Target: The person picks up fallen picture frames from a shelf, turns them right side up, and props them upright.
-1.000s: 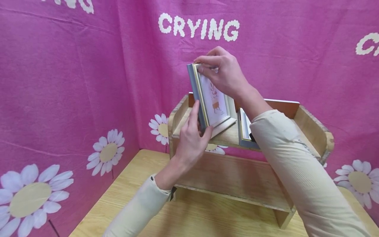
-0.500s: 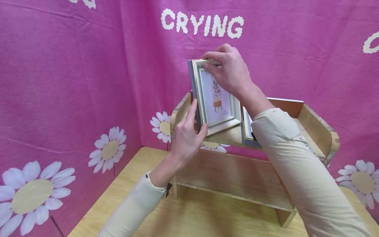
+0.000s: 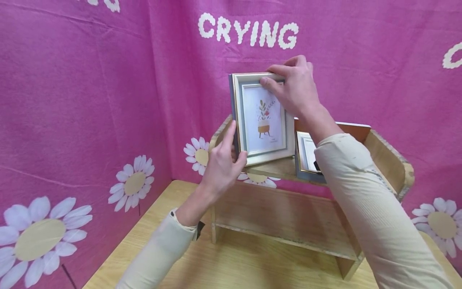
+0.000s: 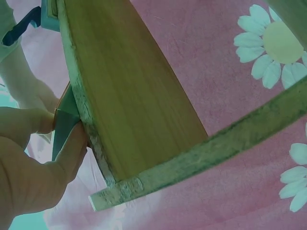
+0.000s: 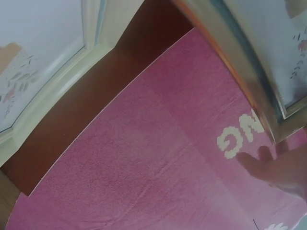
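A picture frame [image 3: 266,116], cream and blue-grey with a potted-plant print, stands nearly upright over the left half of a small wooden shelf's top board [image 3: 270,170]. Whether its bottom edge bears on the board, I cannot tell. My right hand [image 3: 297,86] pinches its top edge towards the right corner, thumb in front. Lower down, my left hand [image 3: 223,164] grips the left edge near the bottom corner; the left wrist view shows thumb and fingers on either side of that corner. To the right, a second picture frame [image 3: 304,154] sits on the shelf, partly hidden by my right forearm.
The shelf has raised side panels [image 3: 388,164], a brown back strip [image 3: 355,131] and a lower board [image 3: 281,220]. It stands on a light wooden table [image 3: 155,233]. A pink cloth [image 3: 180,60] with lettering and daisies hangs behind and at the left.
The held picture frame has turned so its front faces me more squarely. My right hand has shifted right with its top edge, while my left hand has moved slightly left and down.
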The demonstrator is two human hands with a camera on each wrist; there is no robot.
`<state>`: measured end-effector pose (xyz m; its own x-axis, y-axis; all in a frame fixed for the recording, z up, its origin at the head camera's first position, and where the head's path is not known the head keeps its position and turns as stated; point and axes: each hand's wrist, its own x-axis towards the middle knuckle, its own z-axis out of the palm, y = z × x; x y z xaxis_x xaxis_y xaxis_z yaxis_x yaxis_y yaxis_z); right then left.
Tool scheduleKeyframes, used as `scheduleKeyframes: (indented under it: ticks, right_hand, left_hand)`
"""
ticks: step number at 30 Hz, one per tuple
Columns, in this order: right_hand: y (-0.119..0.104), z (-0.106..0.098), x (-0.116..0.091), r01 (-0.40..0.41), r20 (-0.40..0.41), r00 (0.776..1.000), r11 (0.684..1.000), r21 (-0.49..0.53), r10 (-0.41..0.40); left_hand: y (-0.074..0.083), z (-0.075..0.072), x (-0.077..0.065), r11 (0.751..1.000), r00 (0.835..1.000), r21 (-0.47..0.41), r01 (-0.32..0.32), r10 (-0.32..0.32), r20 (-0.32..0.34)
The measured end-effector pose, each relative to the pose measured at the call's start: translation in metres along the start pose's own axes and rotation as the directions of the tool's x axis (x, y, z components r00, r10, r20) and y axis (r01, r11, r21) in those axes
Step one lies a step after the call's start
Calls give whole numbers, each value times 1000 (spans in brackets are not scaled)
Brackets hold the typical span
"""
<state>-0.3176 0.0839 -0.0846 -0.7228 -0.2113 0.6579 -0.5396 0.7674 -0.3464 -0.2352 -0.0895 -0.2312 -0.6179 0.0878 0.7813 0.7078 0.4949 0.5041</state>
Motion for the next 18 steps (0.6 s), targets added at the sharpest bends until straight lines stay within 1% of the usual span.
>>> scheduleKeyframes:
  ticks: [3,6,11,15,18]
  right_hand:
    - [1,-2,1,-59,29,998,998,0,59]
    - [3,-5,2,-82,50,995,997,-6,82]
    - [7,-8,0,-60,46,997,998,-4,60]
    - [9,-11,-1,-50,49,998,999,-3,50]
    - [10,-14,-1,-35,49,998,999,-13,36]
  left_hand:
    - [-2,-3,1,1000,1000,5,4,-4,-5]
    - [-3,-4,2,1000,1000,4,9,-9,-2]
    - [-5,-4,3,1000,1000,3,19,-19,4]
    - [-7,-4,5,999,1000,54,6,-6,-5]
    - [-8,-5,9,994,1000,105,15,-14,-3]
